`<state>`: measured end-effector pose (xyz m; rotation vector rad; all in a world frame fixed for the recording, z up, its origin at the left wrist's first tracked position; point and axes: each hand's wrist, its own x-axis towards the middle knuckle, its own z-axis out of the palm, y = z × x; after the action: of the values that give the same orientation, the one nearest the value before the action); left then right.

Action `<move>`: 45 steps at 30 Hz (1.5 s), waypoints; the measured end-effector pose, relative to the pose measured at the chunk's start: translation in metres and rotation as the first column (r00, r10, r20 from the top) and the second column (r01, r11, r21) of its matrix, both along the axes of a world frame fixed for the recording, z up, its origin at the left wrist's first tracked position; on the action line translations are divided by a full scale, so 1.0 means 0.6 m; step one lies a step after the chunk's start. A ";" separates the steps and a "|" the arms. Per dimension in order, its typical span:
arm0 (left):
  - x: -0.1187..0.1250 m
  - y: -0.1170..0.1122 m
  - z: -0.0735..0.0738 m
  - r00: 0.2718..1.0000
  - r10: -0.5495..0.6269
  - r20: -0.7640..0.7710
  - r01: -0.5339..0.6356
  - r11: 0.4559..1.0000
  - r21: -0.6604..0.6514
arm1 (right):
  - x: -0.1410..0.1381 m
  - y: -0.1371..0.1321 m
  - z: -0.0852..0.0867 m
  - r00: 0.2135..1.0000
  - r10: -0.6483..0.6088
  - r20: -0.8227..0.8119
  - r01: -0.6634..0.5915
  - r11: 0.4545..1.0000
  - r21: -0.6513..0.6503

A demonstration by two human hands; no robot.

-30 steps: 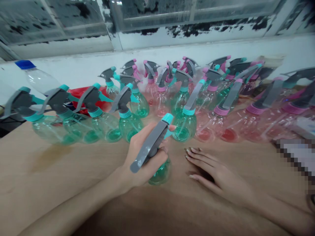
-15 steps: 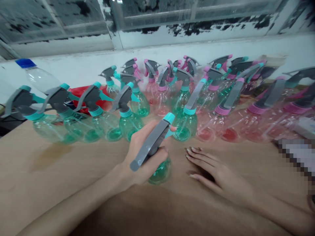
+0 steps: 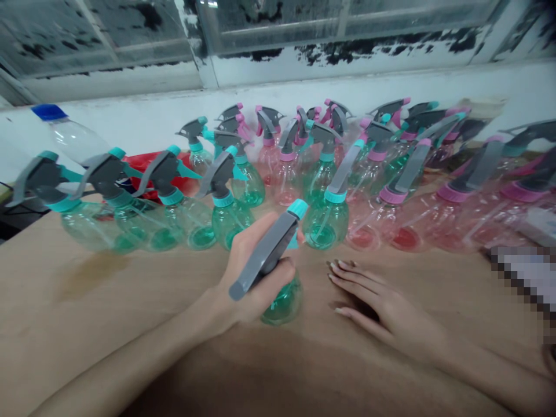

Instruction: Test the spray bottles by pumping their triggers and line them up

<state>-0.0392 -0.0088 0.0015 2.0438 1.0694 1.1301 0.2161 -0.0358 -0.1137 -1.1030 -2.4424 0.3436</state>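
Green see-through plastic on the trigger spray bottle (image 3: 282, 304) the left hand (image 3: 243, 249) has got, fingers wrapped snugly round it just under the grey spray head (image 3: 267, 255), nozzle (image 3: 297, 208) facing away from the person. Its base looks like it's on the wooden table (image 3: 165, 275), though tbh I can't tell if it's fully resting. Right hand (image 3: 377, 295) is just to the right of that bottle, flat and palm-down on the wood, fingers a bit spread. Behind the bottle and to its left there's a row of four more green spray bottles (image 3: 230, 223), and a bunch of pink-collared spray bottles (image 3: 403, 223) behind it to the right. Way back left of it there's a clear bottle (image 3: 76, 139) with a blue cap (image 3: 50, 112).
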 end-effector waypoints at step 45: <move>0.002 -0.002 -0.007 0.999 0.035 0.026 -0.035 0.999 0.018 | -0.001 0.000 0.003 0.998 0.007 0.064 -0.008 1.000 0.009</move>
<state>-0.0380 -0.0100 -0.0030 2.0272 1.0897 1.1847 0.2157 -0.0358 -0.1120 -1.1171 -2.5020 0.3039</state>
